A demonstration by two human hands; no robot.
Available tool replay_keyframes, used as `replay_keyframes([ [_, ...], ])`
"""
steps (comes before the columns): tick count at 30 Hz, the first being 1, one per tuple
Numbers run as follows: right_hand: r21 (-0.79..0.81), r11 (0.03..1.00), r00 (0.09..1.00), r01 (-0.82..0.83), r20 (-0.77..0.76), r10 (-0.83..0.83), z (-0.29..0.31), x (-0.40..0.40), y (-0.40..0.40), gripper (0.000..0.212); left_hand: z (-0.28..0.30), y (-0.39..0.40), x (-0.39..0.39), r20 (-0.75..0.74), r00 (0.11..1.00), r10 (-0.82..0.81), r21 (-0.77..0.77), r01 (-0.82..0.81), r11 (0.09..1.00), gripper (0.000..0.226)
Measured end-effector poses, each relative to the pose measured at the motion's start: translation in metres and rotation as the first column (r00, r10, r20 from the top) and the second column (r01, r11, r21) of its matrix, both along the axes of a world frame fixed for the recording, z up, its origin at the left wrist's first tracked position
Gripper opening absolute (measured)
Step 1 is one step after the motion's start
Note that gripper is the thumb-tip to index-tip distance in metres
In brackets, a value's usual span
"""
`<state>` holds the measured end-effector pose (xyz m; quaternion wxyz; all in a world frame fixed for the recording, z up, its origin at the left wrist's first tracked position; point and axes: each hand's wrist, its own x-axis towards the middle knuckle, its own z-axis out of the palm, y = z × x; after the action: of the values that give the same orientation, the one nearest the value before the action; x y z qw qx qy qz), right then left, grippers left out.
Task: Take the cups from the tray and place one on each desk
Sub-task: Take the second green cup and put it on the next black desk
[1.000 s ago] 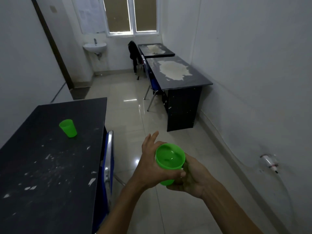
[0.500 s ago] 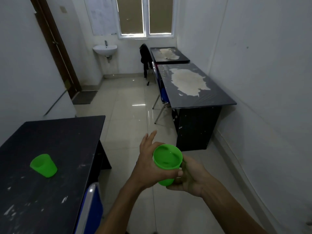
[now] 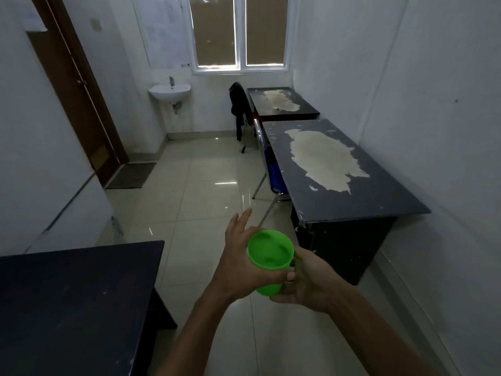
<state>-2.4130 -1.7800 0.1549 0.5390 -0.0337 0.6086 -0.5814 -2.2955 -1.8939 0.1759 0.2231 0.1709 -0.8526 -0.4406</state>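
Observation:
Both hands hold a green plastic cup upright over the tiled floor, mouth toward me; it may be a stack, I cannot tell. My left hand wraps its left side with the thumb across the front. My right hand cups it from the right and below. A black desk with a large worn pale patch stands ahead to the right against the wall. A second black desk sits behind it under the window. A third black desk is at my lower left. No tray is in view.
A blue chair with chrome legs is tucked at the near right desk; a chair draped with a dark jacket stands at the far one. A wall sink, a brown door and a floor mat are on the left.
The view has advanced down the room: the right desks are nearer, and the left desk's green cup and blue chair have slid out of view. My hands keep the same hold on the cup.

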Motion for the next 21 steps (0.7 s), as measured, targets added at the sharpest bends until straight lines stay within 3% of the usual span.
replay_keyframes([
  [21, -0.025, 0.998, 0.994, -0.061, 0.086, 0.063, -0.016, -0.29, -0.308, 0.053, -0.012, -0.308, -0.279, 0.125, 0.991, 0.048, -0.047, -0.042, 0.998, 0.08],
])
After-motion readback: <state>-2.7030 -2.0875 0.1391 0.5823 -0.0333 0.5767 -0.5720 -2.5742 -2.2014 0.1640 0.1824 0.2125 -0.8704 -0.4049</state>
